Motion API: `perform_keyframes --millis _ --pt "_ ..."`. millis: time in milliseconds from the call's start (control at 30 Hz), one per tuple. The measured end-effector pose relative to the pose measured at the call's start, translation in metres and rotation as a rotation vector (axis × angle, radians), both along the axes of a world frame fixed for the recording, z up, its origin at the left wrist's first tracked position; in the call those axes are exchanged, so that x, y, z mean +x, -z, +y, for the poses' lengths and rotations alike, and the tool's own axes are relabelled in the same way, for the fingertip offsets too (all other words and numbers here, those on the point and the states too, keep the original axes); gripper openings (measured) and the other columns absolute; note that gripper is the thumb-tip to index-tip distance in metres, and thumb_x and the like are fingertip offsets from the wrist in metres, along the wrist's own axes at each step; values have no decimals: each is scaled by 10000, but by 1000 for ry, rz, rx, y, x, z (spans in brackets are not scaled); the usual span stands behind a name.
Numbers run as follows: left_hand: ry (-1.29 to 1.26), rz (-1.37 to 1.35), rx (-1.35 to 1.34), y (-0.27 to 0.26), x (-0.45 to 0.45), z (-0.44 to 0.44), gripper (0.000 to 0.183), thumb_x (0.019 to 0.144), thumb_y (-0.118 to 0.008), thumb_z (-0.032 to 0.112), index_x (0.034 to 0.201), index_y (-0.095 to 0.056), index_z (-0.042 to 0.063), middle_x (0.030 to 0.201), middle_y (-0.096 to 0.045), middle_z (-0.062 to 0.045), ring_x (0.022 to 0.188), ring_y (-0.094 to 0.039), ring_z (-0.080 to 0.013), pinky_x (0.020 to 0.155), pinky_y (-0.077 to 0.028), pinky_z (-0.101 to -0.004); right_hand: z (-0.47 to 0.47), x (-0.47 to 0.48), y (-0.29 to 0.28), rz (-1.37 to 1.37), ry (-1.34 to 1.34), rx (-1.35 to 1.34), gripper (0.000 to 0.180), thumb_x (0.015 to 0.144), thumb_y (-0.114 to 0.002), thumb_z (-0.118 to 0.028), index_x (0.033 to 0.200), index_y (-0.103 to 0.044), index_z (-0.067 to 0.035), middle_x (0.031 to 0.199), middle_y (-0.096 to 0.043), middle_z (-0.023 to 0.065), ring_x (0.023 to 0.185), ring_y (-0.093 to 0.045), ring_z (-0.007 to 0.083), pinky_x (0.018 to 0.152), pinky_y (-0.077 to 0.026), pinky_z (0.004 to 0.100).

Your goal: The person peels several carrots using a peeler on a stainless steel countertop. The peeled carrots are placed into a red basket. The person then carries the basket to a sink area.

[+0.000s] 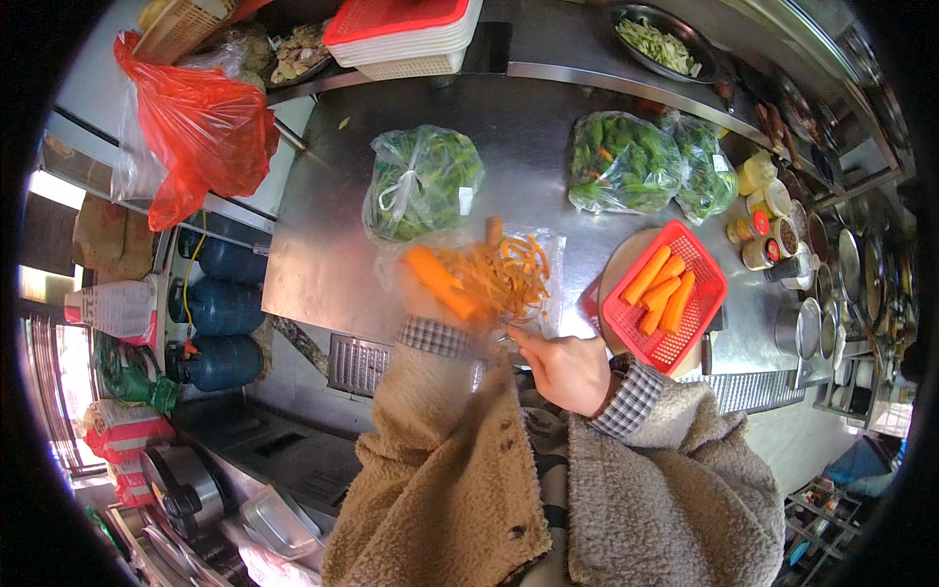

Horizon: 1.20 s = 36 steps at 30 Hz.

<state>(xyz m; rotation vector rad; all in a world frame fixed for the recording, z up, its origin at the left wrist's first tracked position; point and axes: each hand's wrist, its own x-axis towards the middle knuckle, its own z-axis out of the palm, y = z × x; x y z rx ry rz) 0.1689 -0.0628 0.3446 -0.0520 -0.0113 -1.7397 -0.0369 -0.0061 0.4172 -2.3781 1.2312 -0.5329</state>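
Observation:
My left hand [428,302], partly blurred by a hazy patch, holds a thick orange carrot [439,280] tilted over the worktop. Just to its right, my right hand [571,373] is closed around a small metal tool [505,339], which looks like a peeler; most of it is hidden by the fingers. Beneath and beyond the hands, a heap of carrot peelings [513,275] lies on a clear plastic bag [554,253]. One more carrot end [494,229] pokes out at the heap's far side. Several peeled carrots [660,286] rest in a red plastic basket [708,275] on my right.
The basket sits on a round board [615,275] with a knife handle [706,356] beside it. Bagged green vegetables [424,183] and bagged green peppers [623,161] stand farther back on the steel worktop [513,161]. Jars [759,253] line the right; gas cylinders [220,304] stand left.

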Motion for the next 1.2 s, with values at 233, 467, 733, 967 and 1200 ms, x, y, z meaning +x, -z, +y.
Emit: perform_keyframes --millis 233,467,733,967,1200 --pt "-17 -106 -38 7 -5 4 901 937 -371 780 1403 -487 17 1336 -585 -251 1206 -576 -431 1039 -478 -601 -19 4 1 -76 66 -60 457 916 -642 -137 1370 -635 -186 633 -656 80 494 -632 249 489 -513 382" --pt "-83 -328 170 -4 -15 3 858 878 -400 834 1355 -526 132 1366 -569 -227 1238 -555 -417 1033 -465 -642 -12 15 6 -30 57 -172 547 808 -668 -97 1348 -653 -184 680 -679 73 532 -655 248 511 -536 378" --pt "33 105 -199 14 25 -16 787 955 -445 718 1455 -456 110 1247 -620 -173 1102 -597 -340 941 -525 -515 -17 -13 20 -143 89 282 312 941 -631 -163 1239 -722 -152 759 -685 187 607 -686 303 552 -550 402" --pt "-91 -435 76 35 18 20 539 981 -577 500 1316 -526 81 1063 -638 -121 905 -617 -246 770 -548 -388 -39 -16 48 -519 114 562 360 967 -619 -144 1324 -666 -134 935 -741 173 723 -712 325 655 -571 385" --pt "-404 -1503 -410 23 20 29 722 938 -748 244 1499 -365 -1 1248 -597 -127 949 -653 -191 668 -565 -303 -51 -29 9 -284 7 -5 446 923 -646 -90 1366 -655 -148 669 -654 81 541 -628 228 518 -482 354"
